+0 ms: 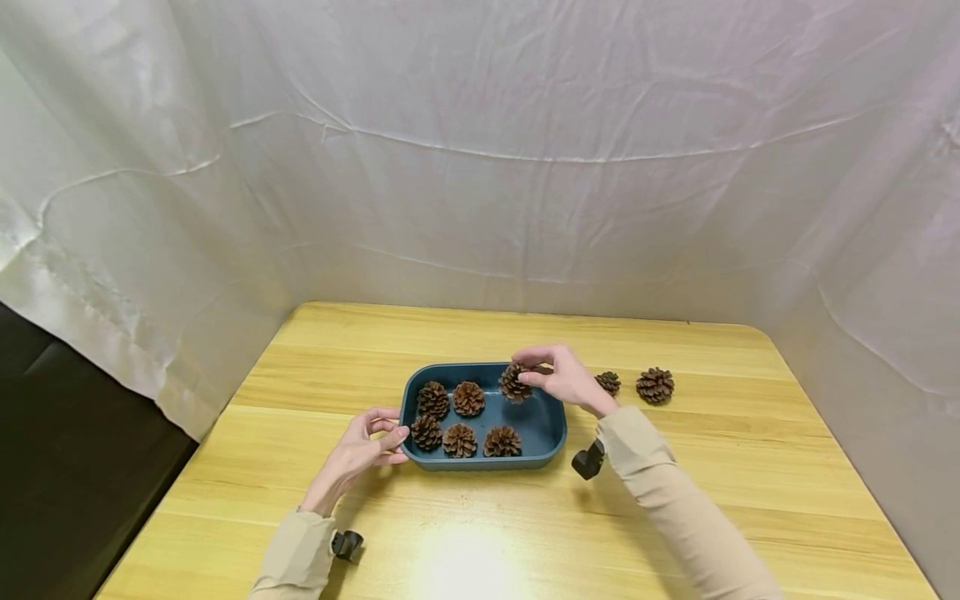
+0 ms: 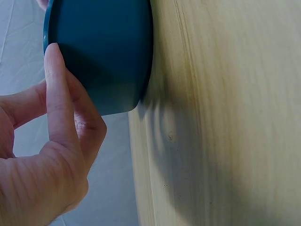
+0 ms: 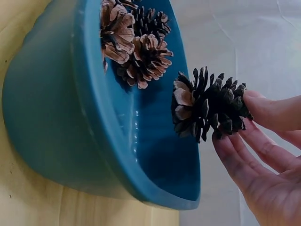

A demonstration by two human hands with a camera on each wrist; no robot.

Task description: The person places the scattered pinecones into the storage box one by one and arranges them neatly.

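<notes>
A blue oval-cornered tub (image 1: 536, 429) stands on the table with several brown pine cones inside, one of them a pine cone (image 1: 460, 440) by the near wall. My left hand (image 1: 363, 446) holds the tub's left end, thumb at the rim; the left wrist view shows the thumb against the blue wall (image 2: 101, 61). Over the tub's back right part, my right hand (image 1: 566, 379) pinches a pine cone (image 1: 514, 383). In the right wrist view this pine cone (image 3: 209, 106) is gripped at one end between thumb and fingers, close to the rim.
To the right of the tub lie two more pine cones on the wooden table (image 1: 720, 467): a smaller pine cone (image 1: 608, 382), partly behind the right wrist, and a larger pine cone (image 1: 656, 385). A pale curtain (image 1: 525, 208) hangs behind the table and at its sides.
</notes>
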